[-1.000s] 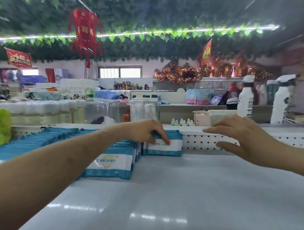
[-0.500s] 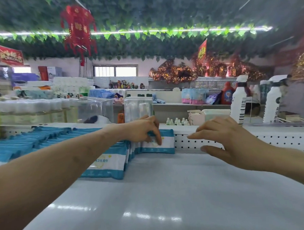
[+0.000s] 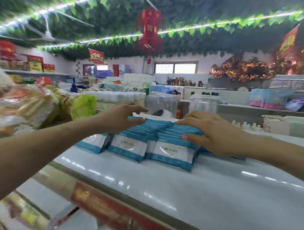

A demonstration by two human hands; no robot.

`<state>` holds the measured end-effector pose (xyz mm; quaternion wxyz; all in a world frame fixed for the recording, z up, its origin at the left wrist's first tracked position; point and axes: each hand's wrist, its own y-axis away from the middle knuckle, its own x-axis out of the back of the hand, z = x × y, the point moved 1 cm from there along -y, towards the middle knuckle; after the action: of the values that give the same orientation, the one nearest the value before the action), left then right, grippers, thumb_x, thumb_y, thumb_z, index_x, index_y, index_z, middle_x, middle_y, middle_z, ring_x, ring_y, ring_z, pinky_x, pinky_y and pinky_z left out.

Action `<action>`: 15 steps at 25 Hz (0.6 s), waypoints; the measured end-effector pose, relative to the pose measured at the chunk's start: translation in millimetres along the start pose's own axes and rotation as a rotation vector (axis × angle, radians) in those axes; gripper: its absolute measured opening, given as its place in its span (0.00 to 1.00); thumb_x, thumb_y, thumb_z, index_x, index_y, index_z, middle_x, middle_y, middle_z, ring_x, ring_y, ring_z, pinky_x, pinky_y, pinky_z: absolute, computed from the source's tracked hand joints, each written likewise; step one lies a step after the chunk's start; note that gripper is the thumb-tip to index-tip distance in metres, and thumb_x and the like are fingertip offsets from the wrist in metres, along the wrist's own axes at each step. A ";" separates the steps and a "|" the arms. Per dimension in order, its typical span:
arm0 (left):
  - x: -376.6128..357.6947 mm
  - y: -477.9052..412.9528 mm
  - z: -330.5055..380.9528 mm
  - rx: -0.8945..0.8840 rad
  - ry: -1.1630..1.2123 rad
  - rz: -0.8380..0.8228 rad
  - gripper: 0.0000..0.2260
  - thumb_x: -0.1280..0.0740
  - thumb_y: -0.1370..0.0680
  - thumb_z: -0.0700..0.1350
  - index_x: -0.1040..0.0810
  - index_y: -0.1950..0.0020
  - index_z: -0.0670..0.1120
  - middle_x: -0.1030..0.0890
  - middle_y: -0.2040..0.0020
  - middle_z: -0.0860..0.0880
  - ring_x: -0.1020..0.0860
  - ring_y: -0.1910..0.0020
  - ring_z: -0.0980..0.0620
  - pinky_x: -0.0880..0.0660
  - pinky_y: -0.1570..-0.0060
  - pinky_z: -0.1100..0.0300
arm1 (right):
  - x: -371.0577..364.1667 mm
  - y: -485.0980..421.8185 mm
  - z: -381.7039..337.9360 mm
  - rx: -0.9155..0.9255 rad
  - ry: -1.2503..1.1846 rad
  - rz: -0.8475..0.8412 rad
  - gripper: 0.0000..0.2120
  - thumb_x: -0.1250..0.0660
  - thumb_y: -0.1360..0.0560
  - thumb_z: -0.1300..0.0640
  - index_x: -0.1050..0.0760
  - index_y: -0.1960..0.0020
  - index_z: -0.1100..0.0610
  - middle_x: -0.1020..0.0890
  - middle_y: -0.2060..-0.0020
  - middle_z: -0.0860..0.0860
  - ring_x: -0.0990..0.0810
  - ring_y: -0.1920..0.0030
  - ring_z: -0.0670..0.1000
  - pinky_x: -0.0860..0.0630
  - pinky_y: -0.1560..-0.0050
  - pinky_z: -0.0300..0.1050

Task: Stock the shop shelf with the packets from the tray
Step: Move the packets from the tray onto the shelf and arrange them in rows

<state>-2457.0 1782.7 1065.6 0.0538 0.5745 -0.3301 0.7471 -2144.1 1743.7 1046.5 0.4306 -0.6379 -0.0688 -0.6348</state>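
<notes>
ceiling (image 3: 212, 9): green leaf vines + light strip (image 3: 204, 26) | back wall: window (image 3: 176, 68) | red lantern (image 3: 149, 27)

Rows of blue-and-white packets (image 3: 170, 149) are stood on the white shelf (image 3: 213, 185). The right hand (image 3: 213, 131) is laid flat, fingers spread, on the right row; the left hand (image 3: 119, 116) is held spread above the rows.

Motion blur smears the clear-wrapped bags (image 3: 24, 105) at far left; small print on the blue-and-white plastic packets (image 3: 172, 153) is unreadable; both forearms are cut off at the frame edges.
</notes>
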 end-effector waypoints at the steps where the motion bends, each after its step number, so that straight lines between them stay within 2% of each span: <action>1: 16.2 27.1 -23.6 0.068 -0.032 0.010 0.20 0.35 0.19 0.61 0.26 0.27 0.60 0.24 0.34 0.55 0.22 0.43 0.55 0.22 0.40 0.51 | -9.2 -26.6 -19.6 0.040 -0.019 0.010 0.30 0.51 0.21 0.29 0.31 0.26 0.42 0.25 0.34 0.45 0.24 0.37 0.50 0.26 0.36 0.58; 3: 44.2 86.4 -70.1 0.192 -0.072 0.035 0.21 0.36 0.19 0.61 0.26 0.27 0.60 0.24 0.37 0.56 0.22 0.45 0.56 0.21 0.41 0.51 | -24.6 -79.7 -70.4 0.142 -0.078 0.022 0.31 0.51 0.21 0.29 0.31 0.26 0.43 0.25 0.34 0.46 0.24 0.36 0.51 0.27 0.35 0.59; 7: 75.7 217.1 -132.7 0.391 -0.053 0.130 0.20 0.35 0.18 0.59 0.25 0.27 0.57 0.24 0.39 0.58 0.24 0.43 0.58 0.26 0.44 0.58 | -53.2 -171.1 -201.1 0.366 -0.221 0.019 0.31 0.49 0.20 0.31 0.30 0.25 0.48 0.24 0.33 0.48 0.26 0.34 0.51 0.29 0.32 0.56; 9: 74.6 294.5 -160.4 0.523 -0.061 0.105 0.23 0.37 0.20 0.64 0.26 0.27 0.59 0.24 0.37 0.60 0.23 0.42 0.59 0.26 0.44 0.58 | -79.0 -208.7 -282.0 0.522 -0.228 0.003 0.32 0.50 0.20 0.30 0.31 0.25 0.47 0.24 0.34 0.49 0.26 0.34 0.53 0.29 0.33 0.57; 12: 59.1 410.8 -194.9 0.734 -0.024 0.108 0.30 0.39 0.26 0.75 0.25 0.29 0.62 0.20 0.42 0.59 0.21 0.48 0.61 0.22 0.45 0.53 | -127.5 -247.3 -400.6 0.740 -0.179 -0.063 0.30 0.48 0.20 0.30 0.32 0.25 0.44 0.25 0.34 0.49 0.27 0.33 0.55 0.29 0.34 0.58; 13: 52.5 446.3 -202.5 0.809 0.004 0.118 0.29 0.36 0.26 0.72 0.24 0.29 0.60 0.19 0.43 0.57 0.20 0.49 0.59 0.22 0.44 0.54 | -145.3 -254.6 -437.4 0.790 -0.181 -0.122 0.28 0.46 0.19 0.31 0.33 0.25 0.44 0.25 0.34 0.49 0.28 0.33 0.55 0.29 0.34 0.58; 15: 34.0 504.3 -208.6 0.951 0.047 0.098 0.22 0.32 0.21 0.59 0.24 0.28 0.55 0.18 0.44 0.53 0.20 0.49 0.56 0.24 0.45 0.59 | -184.7 -263.2 -493.3 0.825 -0.205 -0.264 0.26 0.42 0.19 0.34 0.32 0.25 0.45 0.26 0.33 0.50 0.28 0.32 0.55 0.29 0.33 0.56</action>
<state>-2871.8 1496.8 853.0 -0.2428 0.5020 0.0231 0.8298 -2715.5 1677.5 920.4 0.5554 -0.4581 -0.4392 -0.5373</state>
